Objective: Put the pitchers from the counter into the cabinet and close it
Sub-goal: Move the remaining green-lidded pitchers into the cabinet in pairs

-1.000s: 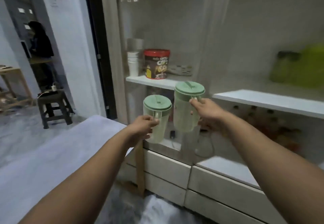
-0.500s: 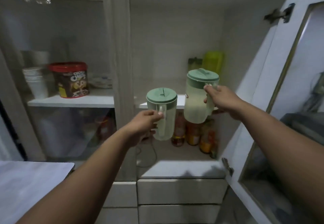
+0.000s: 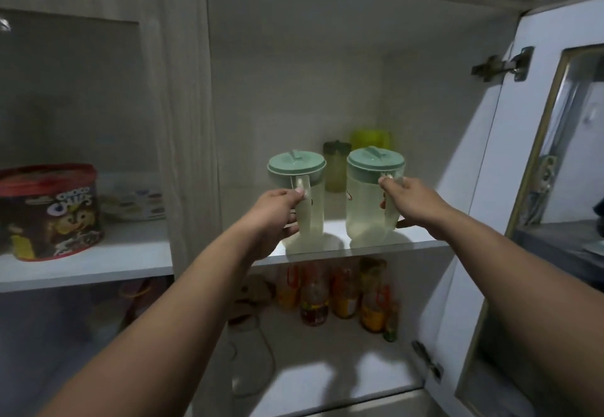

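Two pale translucent pitchers with green lids stand side by side on the upper shelf (image 3: 421, 241) of the open cabinet. My left hand (image 3: 274, 212) grips the handle of the left pitcher (image 3: 295, 165). The handle of the right pitcher (image 3: 366, 210) is in the grip of my right hand (image 3: 413, 204). Both pitcher bases rest at the shelf's front edge. The cabinet door (image 3: 490, 220) hangs open on the right, its hinge near the top.
Behind the pitchers stand a small green bottle (image 3: 336, 168) and a yellow-green container (image 3: 371, 137). Several sauce bottles (image 3: 343, 295) fill the lower shelf. Behind the shut left glass door sits a red-lidded cereal tub (image 3: 49, 212).
Both hands moved the pitchers forward and up into the cabinet, from held in the air to resting on the upper shelf. The view came closer to the cabinet.
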